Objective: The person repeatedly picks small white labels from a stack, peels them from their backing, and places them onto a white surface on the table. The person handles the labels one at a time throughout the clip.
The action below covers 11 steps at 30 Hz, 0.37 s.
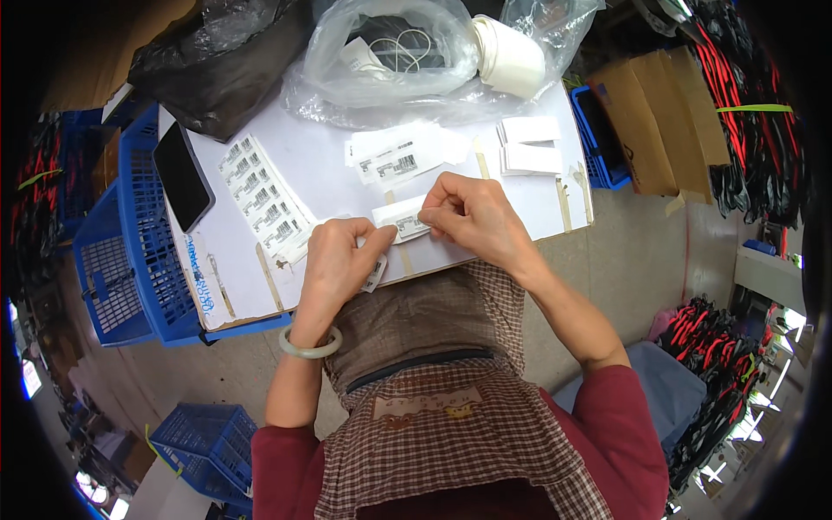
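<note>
At the table's front edge, a small white tag (394,211) with a printed barcode label (411,227) lies between my two hands. My left hand (334,262), with a pale bangle at its wrist, is closed in a pinch at the label's left end. The thumb and forefinger of my right hand (475,218) pinch the right end. Under my left hand a strip of barcode labels (374,276) sticks out, partly hidden by the fingers. Beyond the hands rests a loose pile of white barcode tags (403,162).
Sheets of barcode labels (264,204) and a black phone (184,178) lie on the left. White tag stacks (530,159) sit at the right. Behind are a clear plastic bag (390,95), a white roll (511,59) and a black bag (221,74). Blue crates (143,234) flank the table.
</note>
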Available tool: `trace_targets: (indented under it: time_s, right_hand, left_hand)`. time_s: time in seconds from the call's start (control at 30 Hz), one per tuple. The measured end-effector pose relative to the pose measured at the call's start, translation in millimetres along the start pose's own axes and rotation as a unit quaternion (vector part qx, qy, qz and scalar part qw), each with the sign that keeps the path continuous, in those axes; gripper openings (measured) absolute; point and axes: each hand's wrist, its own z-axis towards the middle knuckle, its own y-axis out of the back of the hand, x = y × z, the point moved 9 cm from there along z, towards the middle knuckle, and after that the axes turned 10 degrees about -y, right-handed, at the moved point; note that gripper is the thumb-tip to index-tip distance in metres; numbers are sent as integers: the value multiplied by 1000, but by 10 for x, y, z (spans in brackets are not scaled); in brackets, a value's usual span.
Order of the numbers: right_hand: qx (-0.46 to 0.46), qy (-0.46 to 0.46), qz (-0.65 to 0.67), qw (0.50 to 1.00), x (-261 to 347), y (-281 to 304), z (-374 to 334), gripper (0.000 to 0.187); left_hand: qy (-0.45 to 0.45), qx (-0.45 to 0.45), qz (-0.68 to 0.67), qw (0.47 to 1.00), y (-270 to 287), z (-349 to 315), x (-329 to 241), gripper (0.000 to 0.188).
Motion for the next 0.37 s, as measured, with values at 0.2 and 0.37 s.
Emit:
trace_targets:
  time_s: [0.2, 0.37]
  right_hand:
    - [-18, 21, -17, 999, 4, -6, 6, 10]
    - [-36, 49, -47, 997, 15, -30, 4, 9]
  left_hand:
    - [2, -2, -26, 1000, -10, 8, 31, 32]
    - [-17, 30, 122, 992, -34, 73, -46, 30]
